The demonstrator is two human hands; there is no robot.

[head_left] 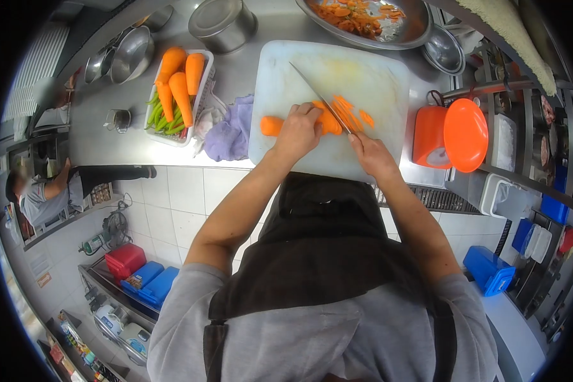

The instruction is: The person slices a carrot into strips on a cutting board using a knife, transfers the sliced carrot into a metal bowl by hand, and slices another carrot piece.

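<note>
On the white cutting board (286,73), my right hand (374,156) is closed round the handle of a knife (318,92), whose blade points up and to the left. My left hand (298,130) presses with bent fingers on sliced carrot (328,122), just left of the blade. A carrot piece (272,125) lies to the left of that hand. Cut carrot strips (345,109) are spread on the right side of the knife.
A white basket (204,89) holds whole carrots and green chillies, beside a purple cloth (234,130). A large metal bowl (420,35) with carrot scraps stands behind the board. An orange scale (430,137) is at the right. Another person (44,197) is at far left.
</note>
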